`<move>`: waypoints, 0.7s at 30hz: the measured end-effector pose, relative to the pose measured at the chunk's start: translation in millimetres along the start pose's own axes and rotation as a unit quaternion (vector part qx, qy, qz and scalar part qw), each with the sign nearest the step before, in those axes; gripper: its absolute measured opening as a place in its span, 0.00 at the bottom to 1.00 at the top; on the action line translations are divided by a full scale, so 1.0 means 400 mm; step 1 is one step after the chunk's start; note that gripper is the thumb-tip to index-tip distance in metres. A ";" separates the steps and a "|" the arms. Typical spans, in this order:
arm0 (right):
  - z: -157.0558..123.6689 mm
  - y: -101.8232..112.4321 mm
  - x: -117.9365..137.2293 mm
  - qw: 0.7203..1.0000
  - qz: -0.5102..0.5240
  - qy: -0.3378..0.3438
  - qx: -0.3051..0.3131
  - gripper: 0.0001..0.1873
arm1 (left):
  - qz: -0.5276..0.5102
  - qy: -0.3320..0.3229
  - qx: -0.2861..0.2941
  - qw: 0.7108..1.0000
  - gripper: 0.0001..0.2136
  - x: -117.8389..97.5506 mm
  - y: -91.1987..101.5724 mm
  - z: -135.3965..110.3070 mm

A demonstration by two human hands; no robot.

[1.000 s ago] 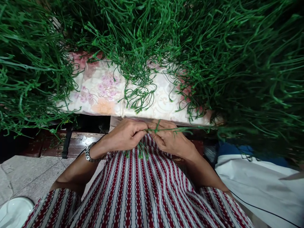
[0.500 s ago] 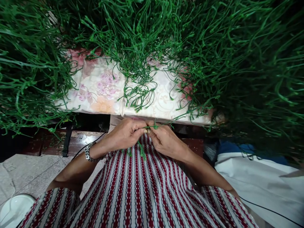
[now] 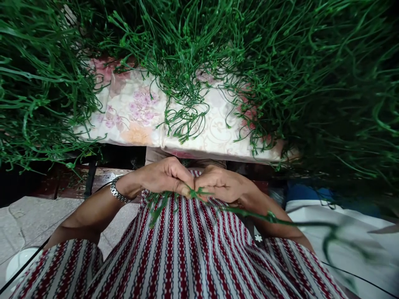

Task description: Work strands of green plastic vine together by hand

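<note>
Green stem (image 3: 271,217), far end blurred

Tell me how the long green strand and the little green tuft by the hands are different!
The long green strand stretches out past the right forearm; the little green tuft hangs below the left hand. The strand's far end looks very blurry, while the tuft looks clearer. Both are green.

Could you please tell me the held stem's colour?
The stem is green, clearest in the head view.
</note>
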State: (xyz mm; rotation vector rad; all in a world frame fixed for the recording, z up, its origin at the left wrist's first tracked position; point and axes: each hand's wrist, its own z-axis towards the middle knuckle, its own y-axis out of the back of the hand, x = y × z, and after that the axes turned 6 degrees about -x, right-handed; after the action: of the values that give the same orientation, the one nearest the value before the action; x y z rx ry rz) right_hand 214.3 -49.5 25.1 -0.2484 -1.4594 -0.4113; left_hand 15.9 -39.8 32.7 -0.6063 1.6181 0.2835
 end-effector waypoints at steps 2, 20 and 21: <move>0.001 -0.003 -0.002 0.999 0.041 -0.003 0.015 0.24 | -0.023 -0.007 -0.049 0.999 0.17 0.017 0.002 0.003; 0.035 -0.058 -0.048 0.909 -0.147 -0.139 -0.365 0.16 | 0.077 -0.143 -0.409 0.898 0.03 0.047 -0.045 0.032; 0.037 -0.062 -0.050 0.899 -0.168 -0.130 -0.382 0.14 | 0.050 -0.132 -0.408 0.902 0.03 0.052 -0.048 0.034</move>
State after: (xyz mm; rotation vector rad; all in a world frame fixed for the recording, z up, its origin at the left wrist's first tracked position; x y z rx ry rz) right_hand 189.4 -63.6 4.7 -0.7028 -1.5433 -1.2792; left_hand 36.8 -53.1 13.7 -1.0607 1.2216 1.1065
